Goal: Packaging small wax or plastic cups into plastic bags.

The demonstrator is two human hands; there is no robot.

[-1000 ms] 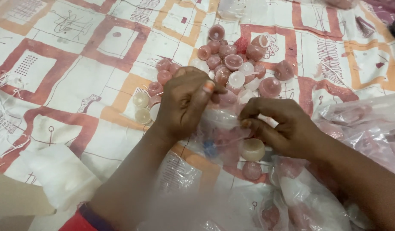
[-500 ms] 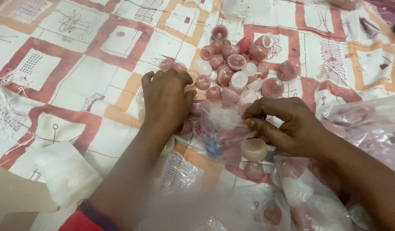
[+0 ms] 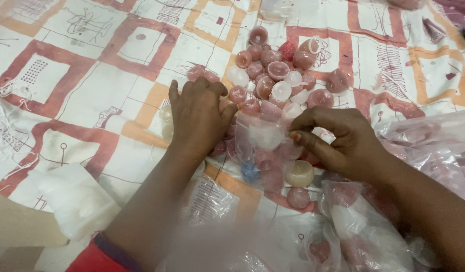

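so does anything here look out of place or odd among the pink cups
One blue piece stands out: it lies under the clear bag, between the left hand and right hand, and is the only blue thing among the pink and white cups. The cups lie loose in a heap on the cloth.

Clear plastic bag (image 3: 265, 146) pinched by right hand (image 3: 338, 143); crumpled clear bags (image 3: 428, 146) at right

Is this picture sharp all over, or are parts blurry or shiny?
Head view: the pile of pink and white cups and patterned cloth are fairly sharp under soft, even light; the bottom edge is a pale out-of-focus smear; the clear plastic bags carry mild glare; the left hand and right hand cast only faint shadows.
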